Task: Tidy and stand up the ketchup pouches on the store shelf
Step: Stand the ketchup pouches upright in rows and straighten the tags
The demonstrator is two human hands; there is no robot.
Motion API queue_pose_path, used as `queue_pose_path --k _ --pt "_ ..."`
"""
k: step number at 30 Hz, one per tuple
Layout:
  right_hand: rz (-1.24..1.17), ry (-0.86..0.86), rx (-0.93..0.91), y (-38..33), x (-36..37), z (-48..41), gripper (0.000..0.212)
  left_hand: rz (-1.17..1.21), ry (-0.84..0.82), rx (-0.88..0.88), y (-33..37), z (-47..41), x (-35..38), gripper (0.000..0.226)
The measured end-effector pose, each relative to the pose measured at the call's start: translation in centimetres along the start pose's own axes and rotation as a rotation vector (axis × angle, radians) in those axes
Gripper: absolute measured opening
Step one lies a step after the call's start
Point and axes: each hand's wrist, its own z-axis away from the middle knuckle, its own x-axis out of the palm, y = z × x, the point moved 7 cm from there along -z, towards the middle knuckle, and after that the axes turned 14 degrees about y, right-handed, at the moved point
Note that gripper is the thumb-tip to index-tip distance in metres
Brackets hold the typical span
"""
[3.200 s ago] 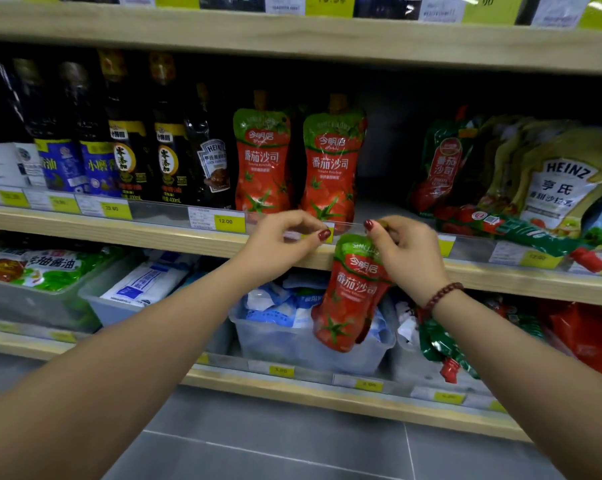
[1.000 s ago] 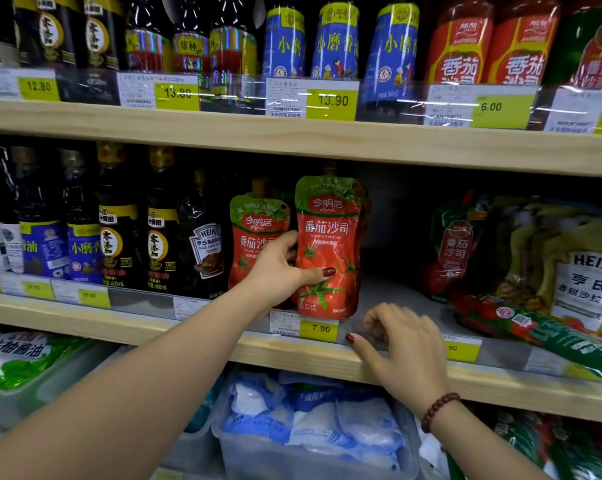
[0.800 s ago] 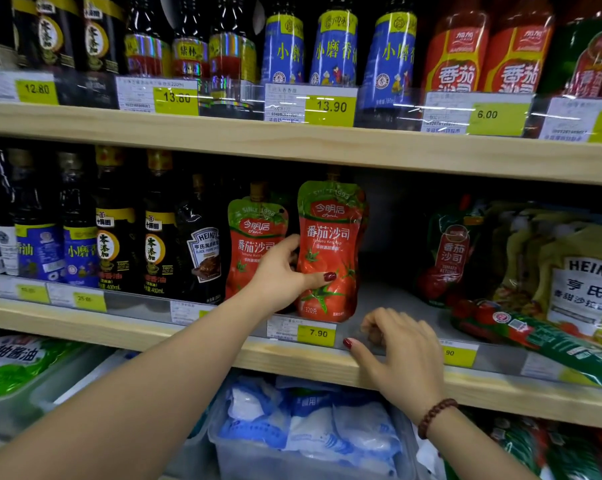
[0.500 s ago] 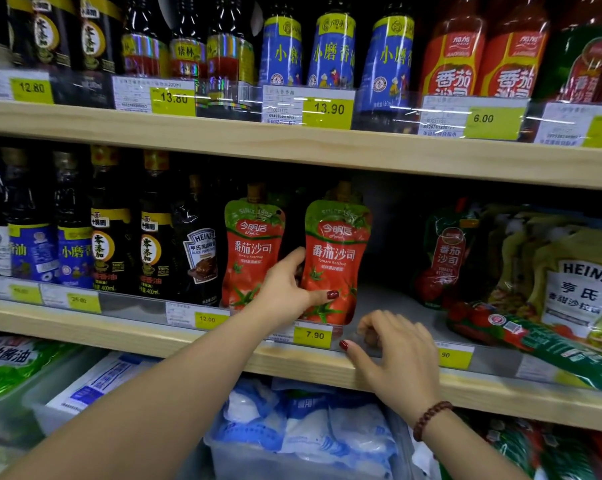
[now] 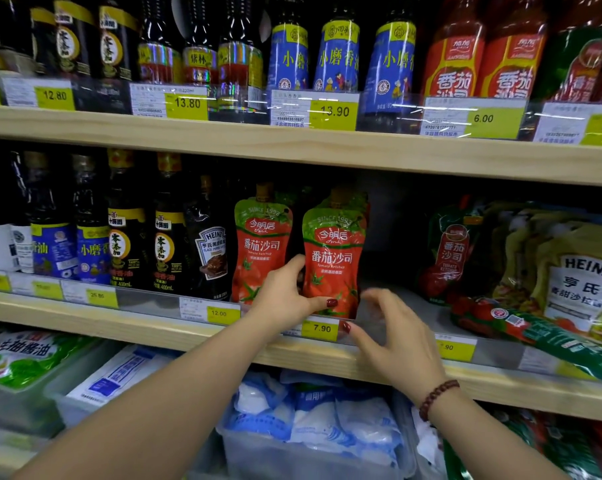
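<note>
The left hand (image 5: pixel 285 296) pinches the lower edge of the ketchup pouch (image 5: pixel 332 261), which stands on the middle shelf (image 5: pixel 119 327) with its twin (image 5: pixel 261 244) at 9 o'clock. The right hand (image 5: pixel 393 337) hovers at 4 o'clock, fingers spread, holding nothing. The glossy film looks soft and slippery, so square the base flat before letting go; the capped spout may tip it.

I counted two hands, the left hand (image 5: pixel 285 296) and the right hand (image 5: pixel 396 337). Two pouches stood at the front, the left ketchup pouch (image 5: pixel 262 244) and the right ketchup pouch (image 5: pixel 334 258), with at least one more edge behind the right one. Above I saw three blue sesame-oil bottles (image 5: pixel 339 57) and two red ketchup bottles (image 5: pixel 455 64) clearly. The slumped Heinz pouches (image 5: pixel 583 282) I could not count.
</note>
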Motion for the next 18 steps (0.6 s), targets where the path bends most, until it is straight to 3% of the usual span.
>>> queue_pose_path --k 3,6,11,18 --pt "-0.153 -0.018 0.005 -1.3 0.5 -0.7 0.066 -0.018 0.078 0.060 0.3 0.7 -0.9 0.092" --pt "-0.208 0.009 0.019 -1.9 1.0 -1.7 0.079 0.008 0.106 0.131 0.5 1.3 -1.4 0.113" --pt "-0.247 0.012 0.088 -1.1 2.3 -2.9 0.088 -0.043 0.080 0.207 0.7 0.9 -1.3 0.104" --pt "-0.267 0.019 0.085 -1.3 4.0 -3.9 0.092 -0.057 0.081 0.175 -0.5 -0.2 -1.6 0.102"
